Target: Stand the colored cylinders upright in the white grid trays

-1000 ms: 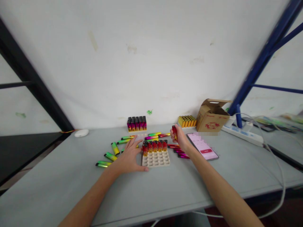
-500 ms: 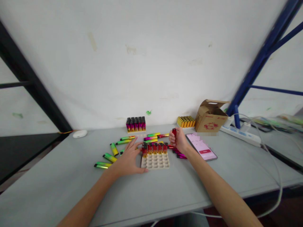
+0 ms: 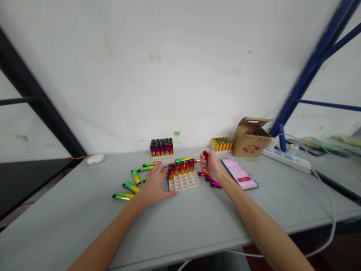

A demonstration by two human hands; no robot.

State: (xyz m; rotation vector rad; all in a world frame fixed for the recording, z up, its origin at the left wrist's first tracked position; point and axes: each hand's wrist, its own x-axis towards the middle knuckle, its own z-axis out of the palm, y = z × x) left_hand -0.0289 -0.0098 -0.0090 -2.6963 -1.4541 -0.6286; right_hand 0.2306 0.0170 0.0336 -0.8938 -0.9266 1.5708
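A pale tray [image 3: 184, 181] with rows of round hollows lies mid-table, turned slightly. Along its back row several red-and-yellow lighters [image 3: 182, 168] with black tops stand upright. My left hand [image 3: 154, 183] is beside the tray's left edge, fingers spread, thumb near its front left corner. To the right and behind the tray, my right hand [image 3: 211, 165] is closed around a red lighter [image 3: 205, 155] held upright. Green-yellow lighters [image 3: 131, 187] lie scattered left of my left hand. Magenta lighters [image 3: 216, 184] lie below my right hand.
At the wall stand a block of purple lighters [image 3: 161, 148] and a block of yellow lighters [image 3: 221, 144]. An open cardboard box [image 3: 249, 141], a phone [image 3: 239, 174] and a power strip [image 3: 287, 160] with white cables are on the right. A white device [image 3: 95, 159] lies far left.
The tray and its standing lighters have shifted back and turned a little. My right hand, still holding the red lighter, has moved slightly left.
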